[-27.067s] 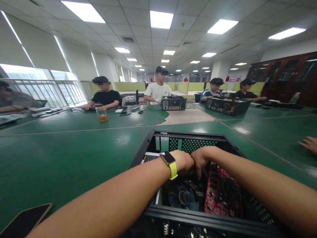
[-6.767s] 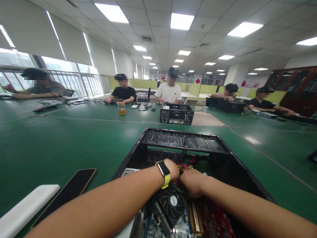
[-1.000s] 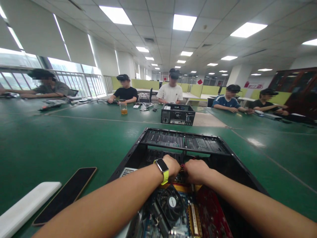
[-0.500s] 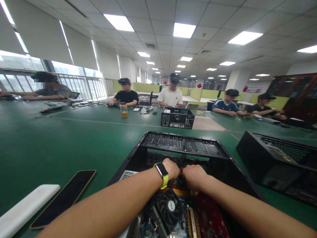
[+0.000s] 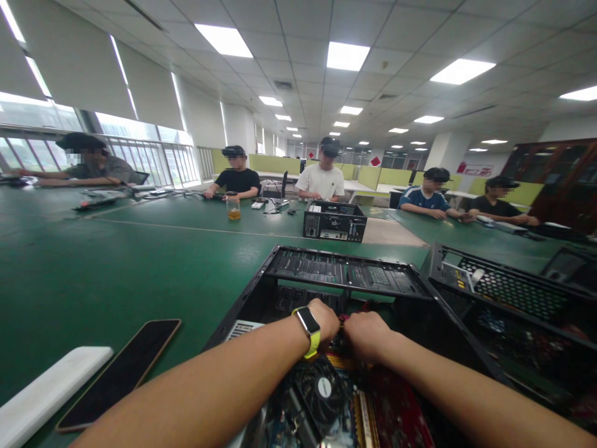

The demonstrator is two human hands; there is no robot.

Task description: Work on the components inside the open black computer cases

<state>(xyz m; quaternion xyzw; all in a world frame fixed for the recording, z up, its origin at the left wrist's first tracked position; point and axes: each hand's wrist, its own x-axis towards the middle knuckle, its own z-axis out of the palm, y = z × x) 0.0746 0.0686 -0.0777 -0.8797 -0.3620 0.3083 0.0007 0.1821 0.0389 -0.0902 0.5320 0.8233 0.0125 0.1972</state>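
Note:
An open black computer case (image 5: 308, 264) lies before me. Inside it, my left hand (image 5: 325, 317), with a yellow-green watch (image 5: 308, 323) on the wrist, is closed on thin reddish cables (image 5: 344, 318). My right hand (image 5: 366, 333) is closed right beside it at the same cables. The fingertips of both hands are largely hidden. Below the hands are a round black fan (image 5: 321, 387), yellowish memory slots (image 5: 364, 420) and a dark red card (image 5: 396, 404).
Another black case (image 5: 504, 298) stands against the right side. A phone (image 5: 124, 373) and a white slab (image 5: 56, 392) lie at the left. Farther off are a smaller case (image 5: 334, 222), a glass of amber liquid (image 5: 234, 208) and several seated people.
The black case on the right has turned and shifted toward the case before me, showing its open interior. My hands have barely moved.

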